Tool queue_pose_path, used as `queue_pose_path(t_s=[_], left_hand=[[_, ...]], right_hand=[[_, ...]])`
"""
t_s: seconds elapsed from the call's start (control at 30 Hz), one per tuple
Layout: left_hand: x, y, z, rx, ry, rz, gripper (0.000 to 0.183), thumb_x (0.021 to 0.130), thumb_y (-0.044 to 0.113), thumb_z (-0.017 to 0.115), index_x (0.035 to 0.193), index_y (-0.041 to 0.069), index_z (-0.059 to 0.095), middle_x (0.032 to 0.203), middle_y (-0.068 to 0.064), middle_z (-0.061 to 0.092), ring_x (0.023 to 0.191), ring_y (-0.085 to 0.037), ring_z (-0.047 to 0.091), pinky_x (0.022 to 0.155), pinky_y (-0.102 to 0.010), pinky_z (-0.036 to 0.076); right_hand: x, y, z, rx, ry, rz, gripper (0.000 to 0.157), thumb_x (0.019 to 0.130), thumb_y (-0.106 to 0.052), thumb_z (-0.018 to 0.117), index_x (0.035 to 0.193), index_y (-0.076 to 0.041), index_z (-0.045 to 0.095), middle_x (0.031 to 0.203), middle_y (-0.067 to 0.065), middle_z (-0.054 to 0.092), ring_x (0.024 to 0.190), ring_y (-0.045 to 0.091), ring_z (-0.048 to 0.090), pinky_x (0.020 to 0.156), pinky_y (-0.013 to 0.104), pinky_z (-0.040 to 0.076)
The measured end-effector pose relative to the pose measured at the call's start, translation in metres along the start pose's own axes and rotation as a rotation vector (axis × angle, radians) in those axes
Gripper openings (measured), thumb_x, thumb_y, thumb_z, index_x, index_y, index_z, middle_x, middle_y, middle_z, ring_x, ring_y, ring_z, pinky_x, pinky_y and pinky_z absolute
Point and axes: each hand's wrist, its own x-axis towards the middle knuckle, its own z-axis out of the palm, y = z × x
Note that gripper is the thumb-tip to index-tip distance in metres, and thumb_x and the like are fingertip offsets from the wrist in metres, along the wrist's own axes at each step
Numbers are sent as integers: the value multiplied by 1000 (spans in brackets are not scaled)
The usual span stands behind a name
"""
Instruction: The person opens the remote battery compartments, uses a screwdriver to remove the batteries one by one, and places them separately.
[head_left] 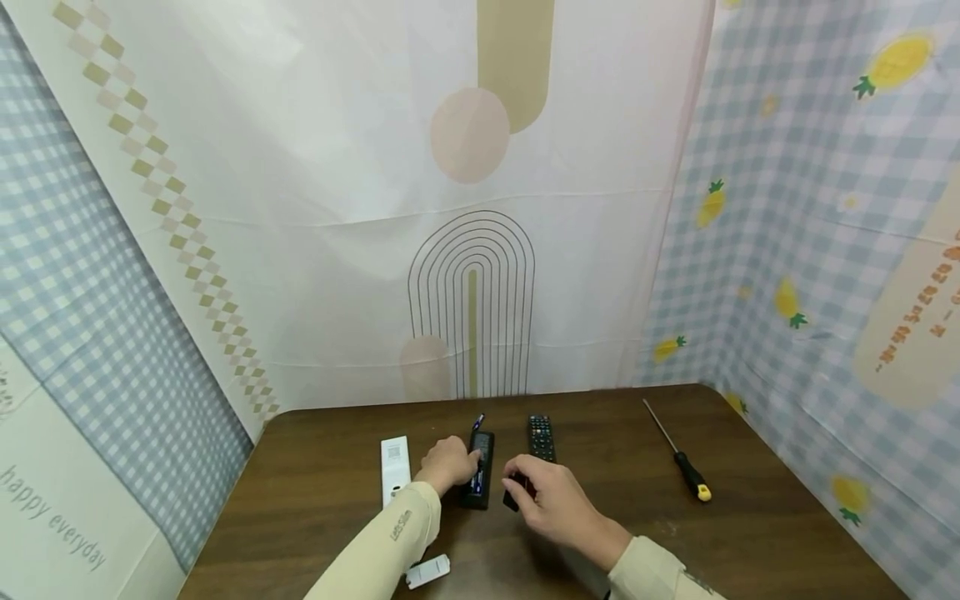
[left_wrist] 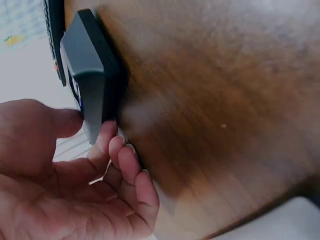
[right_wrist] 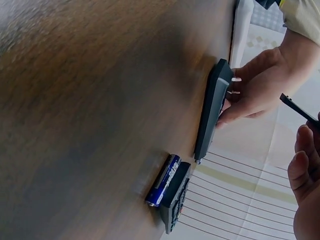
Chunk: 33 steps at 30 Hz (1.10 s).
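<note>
My left hand (head_left: 447,462) pinches the side of a black remote control (head_left: 484,492) between thumb and fingers. The remote lies back up on the table, its battery compartment uncovered and a blue battery (head_left: 476,483) showing inside. Just past its far end is another battery (head_left: 477,422). My right hand (head_left: 555,500), to the right, holds a thin black battery cover (right_wrist: 296,106) above the table. One more blue battery (right_wrist: 163,180) lies against a second black remote (right_wrist: 176,197), whose buttons face up in the head view.
Left of my left hand lies a white remote (head_left: 394,458). A small white cover (head_left: 428,572) sits near the front, by my left sleeve. At the right of the brown table (head_left: 315,483), a screwdriver (head_left: 688,475) with a black and yellow handle lies slantwise. Printed curtains (head_left: 337,275) surround the table.
</note>
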Motion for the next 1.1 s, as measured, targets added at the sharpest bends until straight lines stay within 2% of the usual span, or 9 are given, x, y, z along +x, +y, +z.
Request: queue_pose_path(t_s=[0.1, 0.2, 0.33, 0.43, 0.53, 0.67, 0.8, 0.93, 1.1], left_hand=[[-5, -5, 2, -23, 65, 46, 45, 103, 41, 64, 67, 14, 60, 67, -3, 59, 64, -22, 56, 60, -41, 47], [-20, -4, -2, -57, 133, 118, 49, 102, 33, 64, 58, 18, 50, 57, 3, 50, 54, -18, 50, 51, -35, 42], [-58, 8, -19, -104, 192, 220, 50, 103, 21, 64, 56, 17, 48, 51, 5, 43, 47, -14, 44, 46, -30, 36], [-84, 11, -29, -132, 214, 270, 41, 103, 18, 65, 63, 14, 58, 56, 4, 51, 51, -12, 46, 48, -27, 37], [-105, 8, -38, -158, 237, 316, 32, 103, 19, 66, 72, 12, 67, 61, 4, 57, 56, -8, 48, 52, -25, 39], [-131, -3, -48, -206, 239, 329, 33, 104, 22, 67, 72, 13, 68, 60, 9, 54, 56, -3, 45, 54, -22, 38], [-147, -16, -52, -240, 235, 294, 35, 103, 25, 69, 70, 15, 64, 58, 11, 47, 55, -1, 42, 56, -21, 36], [-158, -22, -57, -277, 212, 251, 35, 104, 27, 69, 71, 15, 63, 60, 11, 47, 58, -2, 42, 58, -22, 37], [-163, -23, -60, -312, 206, 216, 31, 104, 27, 69, 77, 12, 68, 64, 10, 50, 60, -2, 44, 60, -21, 38]], right_hand=[[1, 0, 0, -7, 6, -6, 10, 99, -7, 75, 104, -14, 69, 90, -9, 70, 72, -7, 56, 62, 11, 50], [1, 0, -2, -9, 6, 1, 11, 99, -7, 75, 104, -15, 70, 91, -9, 70, 73, -6, 56, 63, 11, 51], [0, 0, -4, 1, -3, 30, 13, 99, -7, 75, 104, -18, 70, 91, -9, 71, 74, -6, 57, 63, 14, 52], [-2, 1, -5, 7, -12, 49, 12, 100, -7, 74, 105, -18, 70, 92, -9, 71, 74, -6, 58, 63, 15, 53], [-5, 4, -7, 10, -16, 63, 11, 100, -9, 73, 106, -18, 70, 93, -9, 72, 76, -6, 60, 64, 16, 55], [-9, 7, -9, 1, -23, 95, 11, 102, -11, 72, 108, -20, 69, 97, -9, 72, 79, -5, 63, 65, 18, 57], [-12, 8, -12, 7, -41, 127, 11, 106, -14, 68, 115, -19, 67, 104, -3, 73, 86, -1, 67, 69, 20, 59], [-12, 6, -12, 8, -63, 120, 15, 107, -14, 65, 122, -16, 66, 110, 1, 74, 91, 2, 69, 72, 21, 60], [-11, 3, -11, -43, -39, 121, 21, 105, -6, 67, 124, -13, 69, 112, 0, 75, 93, 7, 72, 74, 22, 61]])
